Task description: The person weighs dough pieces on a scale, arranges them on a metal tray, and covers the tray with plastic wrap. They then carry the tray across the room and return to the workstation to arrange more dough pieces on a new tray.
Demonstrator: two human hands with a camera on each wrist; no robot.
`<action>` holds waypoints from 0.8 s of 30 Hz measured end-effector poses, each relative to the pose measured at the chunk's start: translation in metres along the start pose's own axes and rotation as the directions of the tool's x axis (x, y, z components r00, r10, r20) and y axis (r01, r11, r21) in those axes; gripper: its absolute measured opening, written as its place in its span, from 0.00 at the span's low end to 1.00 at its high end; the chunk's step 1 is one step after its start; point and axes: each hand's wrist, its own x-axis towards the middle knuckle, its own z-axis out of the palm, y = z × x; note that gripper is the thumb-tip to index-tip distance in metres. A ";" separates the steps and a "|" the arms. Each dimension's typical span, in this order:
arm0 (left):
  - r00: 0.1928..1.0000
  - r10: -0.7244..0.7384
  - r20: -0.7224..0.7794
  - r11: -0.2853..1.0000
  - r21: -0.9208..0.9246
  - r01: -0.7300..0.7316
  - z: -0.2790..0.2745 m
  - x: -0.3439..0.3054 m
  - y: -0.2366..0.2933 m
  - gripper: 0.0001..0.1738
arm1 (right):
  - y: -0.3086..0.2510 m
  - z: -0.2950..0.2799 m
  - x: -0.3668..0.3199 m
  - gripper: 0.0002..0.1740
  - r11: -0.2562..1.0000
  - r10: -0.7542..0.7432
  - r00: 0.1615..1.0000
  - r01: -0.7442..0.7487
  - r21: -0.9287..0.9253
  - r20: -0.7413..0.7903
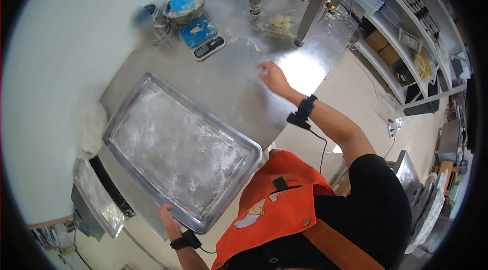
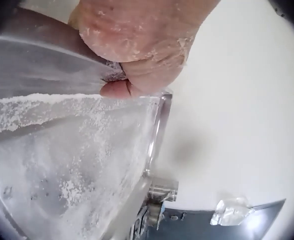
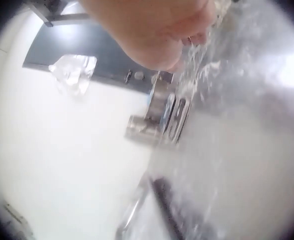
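Note:
A flour-dusted metal baking tray [image 1: 183, 148] sits at the near left, its front end reaching out past the table. My left hand [image 1: 170, 221] grips the tray's near left rim. Close up in the left wrist view, that left hand [image 2: 137, 45] has dough or flour on its skin, with the thumb over the rim. My right hand [image 1: 276, 78] is above the steel table [image 1: 229, 87], fingers loosely curled and holding nothing visible. In the right wrist view, the right hand [image 3: 152, 32] overlaps the flour-streaked tabletop.
Against the wall stand a blue-topped kitchen scale [image 1: 199, 36] and a metal bowl [image 1: 185, 8] with a blue item in it. Dough pieces [image 1: 280, 21] lie beside the metal legs of a stand [image 1: 315, 5] on the table. Shelves [image 1: 401, 31] line the right side.

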 end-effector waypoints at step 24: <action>0.423 0.245 0.872 0.176 0.389 -0.904 0.448 0.026 0.123 0.22 | 0.063 -0.043 0.076 0.16 0.989 -0.121 0.990 0.126 -0.079 0.072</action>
